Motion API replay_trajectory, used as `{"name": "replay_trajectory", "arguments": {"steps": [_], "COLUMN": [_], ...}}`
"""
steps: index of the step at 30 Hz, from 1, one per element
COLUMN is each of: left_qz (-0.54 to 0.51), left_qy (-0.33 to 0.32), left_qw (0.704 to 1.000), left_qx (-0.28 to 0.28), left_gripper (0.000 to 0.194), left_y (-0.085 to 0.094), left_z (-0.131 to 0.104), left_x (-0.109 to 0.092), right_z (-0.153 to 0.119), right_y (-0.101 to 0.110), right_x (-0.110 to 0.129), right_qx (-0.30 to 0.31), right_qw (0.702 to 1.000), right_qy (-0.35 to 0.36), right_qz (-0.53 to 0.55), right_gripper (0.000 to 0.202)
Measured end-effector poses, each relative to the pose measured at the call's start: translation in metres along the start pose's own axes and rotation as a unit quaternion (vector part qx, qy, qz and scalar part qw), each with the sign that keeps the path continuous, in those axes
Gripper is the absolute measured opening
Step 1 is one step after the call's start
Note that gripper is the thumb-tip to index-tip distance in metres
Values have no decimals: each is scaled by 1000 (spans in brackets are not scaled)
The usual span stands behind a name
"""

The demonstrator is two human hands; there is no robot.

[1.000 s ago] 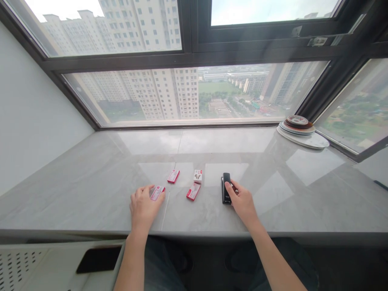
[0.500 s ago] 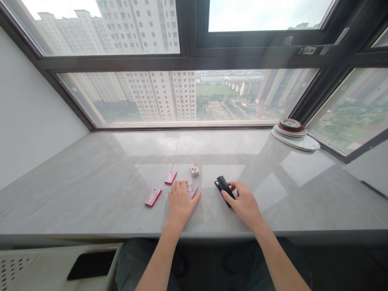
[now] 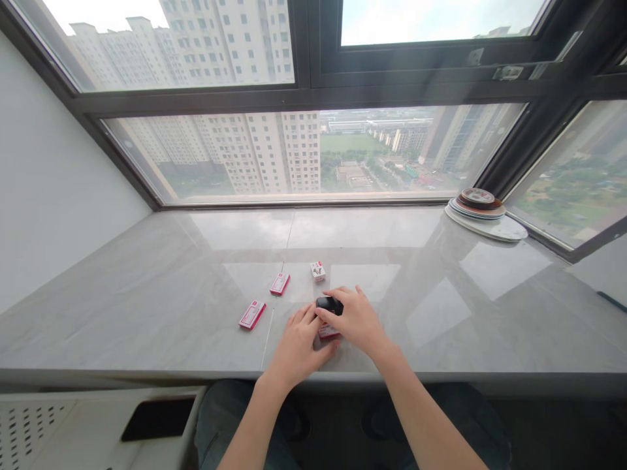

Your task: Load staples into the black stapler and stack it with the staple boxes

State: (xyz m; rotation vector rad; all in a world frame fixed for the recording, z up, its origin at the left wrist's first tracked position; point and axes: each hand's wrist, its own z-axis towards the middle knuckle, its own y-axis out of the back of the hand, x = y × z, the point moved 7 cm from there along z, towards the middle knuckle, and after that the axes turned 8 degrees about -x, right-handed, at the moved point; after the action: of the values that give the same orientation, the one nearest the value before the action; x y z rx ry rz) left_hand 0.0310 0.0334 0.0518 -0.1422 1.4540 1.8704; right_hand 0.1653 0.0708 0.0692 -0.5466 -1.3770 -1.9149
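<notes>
My right hand [image 3: 356,320] grips the black stapler [image 3: 329,304], whose body is mostly covered by the fingers. Under and in front of the stapler lies a red-and-white box [image 3: 328,330], partly hidden. My left hand [image 3: 300,343] is curled around the left side of that box, its fingertips meeting the right hand's. Two more red-and-white boxes, one nearer [image 3: 253,314] and one farther [image 3: 280,284], lie flat to the left. Behind the hands stands a small white box [image 3: 318,271] with a dark picture on it.
Stacked plates [image 3: 482,214] sit at the back right of the grey counter [image 3: 147,294], by the window. A dark phone-like slab [image 3: 159,419] lies on a white surface below the counter at the left.
My right hand has carried the stapler left, over to the box at my left hand. The left hand has shifted slightly right and nearer to me. The view has moved slightly.
</notes>
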Motion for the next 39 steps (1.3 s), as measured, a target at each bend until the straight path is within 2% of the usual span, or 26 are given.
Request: {"name": "replay_trajectory", "arguments": {"steps": [4,7,10,13,15,18,20,22,24,26,29,32,36,39], "left_qz": [-3,4,16,15,3,-21,-35,-43,-42,-40,-53,-73,-75,-55], "left_qy": [-16,-4,19,25,26,34,39,43,45,48,57,59,42,32], "left_qw": [1000,1000,1000,1000,1000,999,998,998,998,998,997,995,996,998], "left_qx": [-5,3,8,9,10,18,26,31,28,19,18,33,30,10], "left_gripper": [57,60,58,54,50,39,34,33,32,31,30,30,27,28], "left_y": [2,4,5,3,2,1,1,1,1,1,1,2,3,2], "left_z": [-1,-1,-1,-2,-3,-3,-3,-2,-1,0,-1,-2,-3,-6], "left_x": [3,2,6,11,14,18,20,19,18,18,21,25,26,25], "right_z": [10,16,15,2,-16,-46,-63,-71,-74,-71,-59,-54,-58,-56], "right_y": [-19,-10,13,42,54,66,69,57,33,9,-6,-3,18,37], "right_x": [10,-4,-30,-64,-93,-134,-146,-139,-115,-86,-61,-66,-84,-77], "right_qx": [-50,-105,-137,-160,-159,-154,-132,-56,57,130,114,88,74,30], "right_qw": [998,977,935,914,889,858,861,878,893,906,937,952,962,975], "right_qy": [-32,-119,-179,-209,-256,-346,-386,-398,-374,-322,-253,-237,-244,-221], "right_qz": [-4,142,274,308,344,347,303,261,244,241,212,170,95,17], "right_gripper": [16,19,34,47,46,41,45,50,53,51,43,40,38,34]}}
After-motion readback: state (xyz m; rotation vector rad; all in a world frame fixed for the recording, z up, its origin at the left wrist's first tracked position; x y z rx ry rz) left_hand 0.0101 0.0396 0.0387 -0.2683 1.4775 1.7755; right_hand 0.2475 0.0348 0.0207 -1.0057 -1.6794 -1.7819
